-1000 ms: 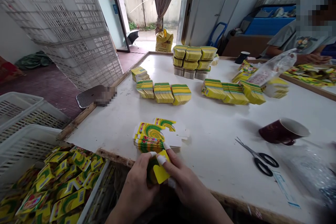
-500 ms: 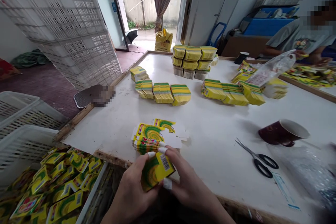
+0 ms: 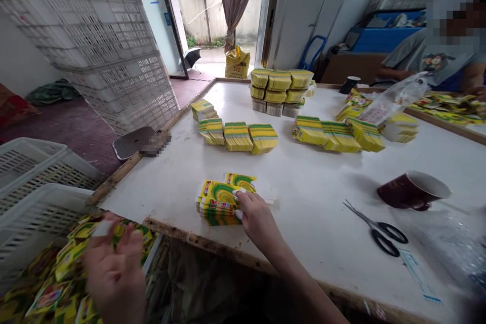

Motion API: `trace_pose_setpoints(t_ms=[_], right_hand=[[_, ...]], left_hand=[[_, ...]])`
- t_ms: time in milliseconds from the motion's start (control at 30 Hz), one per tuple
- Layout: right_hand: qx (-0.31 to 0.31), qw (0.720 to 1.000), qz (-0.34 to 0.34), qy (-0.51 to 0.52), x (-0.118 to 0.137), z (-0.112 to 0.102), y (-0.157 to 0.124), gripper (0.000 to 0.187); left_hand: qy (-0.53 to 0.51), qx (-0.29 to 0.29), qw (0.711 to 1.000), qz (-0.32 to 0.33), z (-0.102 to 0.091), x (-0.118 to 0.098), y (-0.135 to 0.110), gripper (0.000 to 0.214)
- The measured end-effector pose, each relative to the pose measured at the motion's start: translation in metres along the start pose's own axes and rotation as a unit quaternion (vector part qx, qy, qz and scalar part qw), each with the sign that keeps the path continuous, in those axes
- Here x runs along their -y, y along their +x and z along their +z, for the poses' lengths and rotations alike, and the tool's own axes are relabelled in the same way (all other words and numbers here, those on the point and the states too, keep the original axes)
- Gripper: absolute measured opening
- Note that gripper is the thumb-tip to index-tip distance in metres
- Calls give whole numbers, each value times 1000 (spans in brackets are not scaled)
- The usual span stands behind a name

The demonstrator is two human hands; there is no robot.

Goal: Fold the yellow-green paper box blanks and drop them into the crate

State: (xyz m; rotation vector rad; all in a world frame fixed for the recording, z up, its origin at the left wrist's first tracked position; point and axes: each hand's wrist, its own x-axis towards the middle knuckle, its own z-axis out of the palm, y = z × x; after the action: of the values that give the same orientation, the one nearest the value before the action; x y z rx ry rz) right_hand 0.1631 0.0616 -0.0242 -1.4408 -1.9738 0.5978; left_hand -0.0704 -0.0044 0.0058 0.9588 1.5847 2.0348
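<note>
My left hand (image 3: pixel 116 268) is over a white crate (image 3: pixel 68 192) at the lower left, blurred, its fingers apart and nothing seen in them. In that crate lie many folded yellow-and-green boxes (image 3: pixel 45 296). On the table, my right hand (image 3: pixel 256 212) has its thumb and fingers at the right edge of a stack of flat yellow-and-green cartons (image 3: pixel 218 202), pinching a carton there. White wraps cover some fingertips of both hands. Behind the stack, another flat carton (image 3: pixel 243 180) with white flaps shows partly.
Rows of bundled cartons (image 3: pixel 237 136) and a taller stack (image 3: pixel 281 86) stand farther back on the white table. Scissors (image 3: pixel 375 228), a dark mug (image 3: pixel 412 190) and clear plastic (image 3: pixel 444 243) lie right. A phone-like dark object (image 3: pixel 132 143) sits at the left edge. A person (image 3: pixel 436 55) sits far right.
The folded box has left my hands. My left hand has moved left and down over the crate and opened; my right hand has moved onto the flat carton stack.
</note>
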Motion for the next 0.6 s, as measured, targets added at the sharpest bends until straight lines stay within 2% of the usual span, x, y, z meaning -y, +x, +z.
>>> trace_pose_setpoints(t_ms=[133,200,300,367,467,600], right_hand=[[-1,1000,-1,25,-2,0,1,46],[-8,999,-4,50,-5,-1,2,49],[-25,995,-7,95,-6,2,1,52],[-35,989,-3,146,-2,4,-5,50],[-35,957,16,286,13,9,-22,51],[38,915,21,401,36,14,-46,53]], left_hand=[[55,118,990,-49,28,3,-25,32],[57,152,984,-76,35,4,-36,31],[20,147,983,-109,39,11,-47,34],[-26,129,986,-106,40,19,-52,33],[-135,118,979,-101,43,26,-58,46],[-236,126,941,-208,52,17,-66,75]])
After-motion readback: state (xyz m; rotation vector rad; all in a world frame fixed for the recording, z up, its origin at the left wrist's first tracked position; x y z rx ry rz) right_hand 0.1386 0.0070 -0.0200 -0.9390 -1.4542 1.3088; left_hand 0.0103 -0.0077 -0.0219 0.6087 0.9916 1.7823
